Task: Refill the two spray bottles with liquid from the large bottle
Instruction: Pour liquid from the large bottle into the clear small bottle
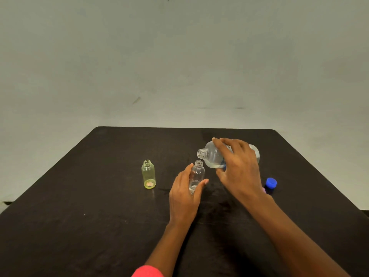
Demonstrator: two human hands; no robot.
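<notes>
Worktop: dark, matt, rectangular slab; carries every item listed below.

Large clear plastic bottle: uncapped, held off the worktop, long axis near horizontal, base toward 3 o'clock, open neck toward 9 o'clock. A shallow pool of clear liquid lies along its lower side. The neck sits just above and to the 1 o'clock side of the small clear bottle's mouth; apart, not touching. No stream is visible. The coming pour, by judgement, turns on bringing that neck squarely over the narrow mouth below it.

Right hand: wrapped over the large bottle's body from above, fingers curled round it, thumb beneath.

Left hand: cupped about the small clear bottle at its 7 o'clock side, fingers and thumb loosely closed on the lower body, steadying it.

Small clear cylindrical plastic spray bottle: upright, head removed, threaded mouth open; a little clear liquid at the bottom, mostly unfilled.

Small yellow-tinted cylindrical plastic spray bottle: upright, head removed, standing alone at 9 o'clock of the clear one, well apart from both hands; appears empty.

Blue plastic screw cap: resting on the worktop at 3 o'clock of the right wrist.
</notes>
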